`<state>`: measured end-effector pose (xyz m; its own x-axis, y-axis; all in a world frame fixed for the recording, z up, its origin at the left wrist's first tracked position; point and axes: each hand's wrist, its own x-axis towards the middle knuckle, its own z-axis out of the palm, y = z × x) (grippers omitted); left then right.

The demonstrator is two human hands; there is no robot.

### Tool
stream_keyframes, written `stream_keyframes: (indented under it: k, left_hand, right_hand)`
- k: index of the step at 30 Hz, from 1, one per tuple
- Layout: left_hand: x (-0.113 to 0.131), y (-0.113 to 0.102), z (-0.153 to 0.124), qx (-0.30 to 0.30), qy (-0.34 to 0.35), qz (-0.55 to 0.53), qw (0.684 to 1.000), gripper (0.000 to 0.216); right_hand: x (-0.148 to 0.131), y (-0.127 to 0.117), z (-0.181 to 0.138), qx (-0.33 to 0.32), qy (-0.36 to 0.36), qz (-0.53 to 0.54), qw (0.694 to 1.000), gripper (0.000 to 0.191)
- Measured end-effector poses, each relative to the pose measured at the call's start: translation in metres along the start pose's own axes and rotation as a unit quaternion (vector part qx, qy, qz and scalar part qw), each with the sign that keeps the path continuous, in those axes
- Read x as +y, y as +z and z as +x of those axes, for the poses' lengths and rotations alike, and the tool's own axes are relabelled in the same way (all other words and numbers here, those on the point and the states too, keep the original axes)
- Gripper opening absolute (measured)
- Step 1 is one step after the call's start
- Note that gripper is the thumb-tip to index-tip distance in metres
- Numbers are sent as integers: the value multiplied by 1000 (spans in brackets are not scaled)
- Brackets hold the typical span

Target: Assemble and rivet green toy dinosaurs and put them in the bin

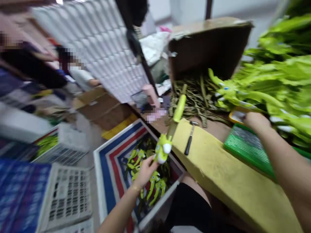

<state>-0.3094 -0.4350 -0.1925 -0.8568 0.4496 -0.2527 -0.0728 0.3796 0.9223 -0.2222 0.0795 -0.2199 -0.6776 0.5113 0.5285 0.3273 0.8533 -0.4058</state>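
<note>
My left hand [145, 171] is closed on the head end of a long lime-green toy [170, 134] with a white eye, held up over a striped bag [107, 161] that holds several more green toys [155, 187]. My right hand [255, 122] reaches to the right into a big pile of green toys [282, 81]; its fingers are hidden among them. It is beside an orange-rimmed object [236, 116] and above a green tray [245, 145].
A small hammer [189, 139] lies on the yellow bench [218, 168]. An open cardboard box [209, 48] spills olive strips [194, 97]. White crates [65, 191] and blue sheets stand at left. A white grid panel [97, 42] leans behind. Other people sit far left.
</note>
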Motion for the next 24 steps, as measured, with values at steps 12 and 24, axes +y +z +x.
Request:
stream_keyframes:
  k: [12, 24]
  left_hand:
    - [16, 54, 12, -49, -70, -226, 970, 64]
    - [20, 90, 28, -114, -119, -282, 945, 56]
  right_hand:
    - [-6, 1, -15, 131, 143, -82, 978, 44]
    - [-257, -23, -115, -43, 212, 555, 803, 16]
